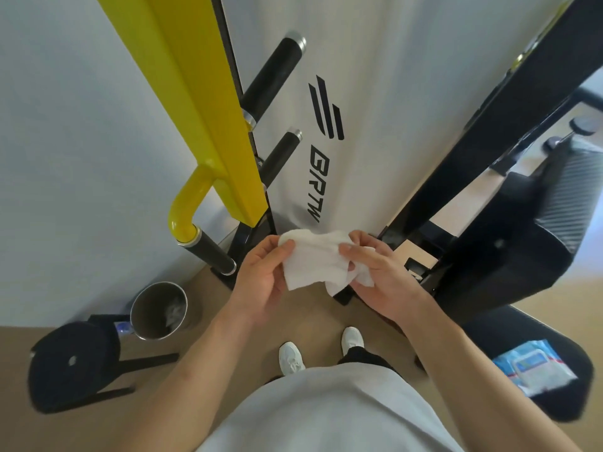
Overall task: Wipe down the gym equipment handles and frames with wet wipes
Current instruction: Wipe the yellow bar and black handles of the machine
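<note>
Status as I read it on the head view:

The wet wipe [313, 259] is held in the air in front of my torso, above the wood floor [310, 314] and below the white panel [359, 93] with the black logo. It touches no part of the machine.

Left grip [261, 278]: closed on the wipe's left edge, thumb on top and fingers behind the sheet.

Right grip [381, 275]: closed on the wipe's right side, thumb pressed on the upper face. The lower right corner of the sheet is bunched against the palm.

The wipe spans the gap between the two grips, partly unfolded and creased. Its lower edge hangs free between them.

Equipment near the wipe:
- The yellow frame arm [202, 109] runs up and to the left.
- The lower black handle [208, 252] on the yellow bend lies just left of the left grip, apart from it.
- Two more black handles [274, 73] project from the frame above.

A metal bin [160, 309] stands on the floor at lower left, holding crumpled material. A pack of wet wipes [535, 370] lies on the black pad [489, 324] at right, well apart from both grips.
</note>
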`<state>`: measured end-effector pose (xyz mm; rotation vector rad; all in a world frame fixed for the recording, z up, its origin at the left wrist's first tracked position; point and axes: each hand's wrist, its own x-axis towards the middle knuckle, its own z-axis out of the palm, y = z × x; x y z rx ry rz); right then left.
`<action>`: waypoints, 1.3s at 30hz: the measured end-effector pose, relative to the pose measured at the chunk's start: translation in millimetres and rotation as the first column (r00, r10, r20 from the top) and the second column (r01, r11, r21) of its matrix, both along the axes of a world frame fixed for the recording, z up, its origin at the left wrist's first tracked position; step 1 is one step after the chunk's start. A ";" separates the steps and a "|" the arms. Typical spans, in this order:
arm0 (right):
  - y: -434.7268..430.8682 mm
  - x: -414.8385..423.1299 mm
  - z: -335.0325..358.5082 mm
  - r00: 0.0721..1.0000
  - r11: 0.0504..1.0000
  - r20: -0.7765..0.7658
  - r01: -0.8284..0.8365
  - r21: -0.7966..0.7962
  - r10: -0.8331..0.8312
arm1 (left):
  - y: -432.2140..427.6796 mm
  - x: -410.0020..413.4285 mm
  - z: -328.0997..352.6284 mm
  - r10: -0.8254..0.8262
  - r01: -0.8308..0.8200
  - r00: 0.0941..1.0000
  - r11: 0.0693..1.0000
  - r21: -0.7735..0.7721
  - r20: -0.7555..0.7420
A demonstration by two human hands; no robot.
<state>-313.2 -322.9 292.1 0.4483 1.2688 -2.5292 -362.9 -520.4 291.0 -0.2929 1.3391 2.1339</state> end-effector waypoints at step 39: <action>38.0 19.7 16.2 0.989 0.785 -0.054 -0.074 0.615 0.136 | 50.7 31.0 3.7 -0.216 0.179 0.973 0.931 -0.317 -0.085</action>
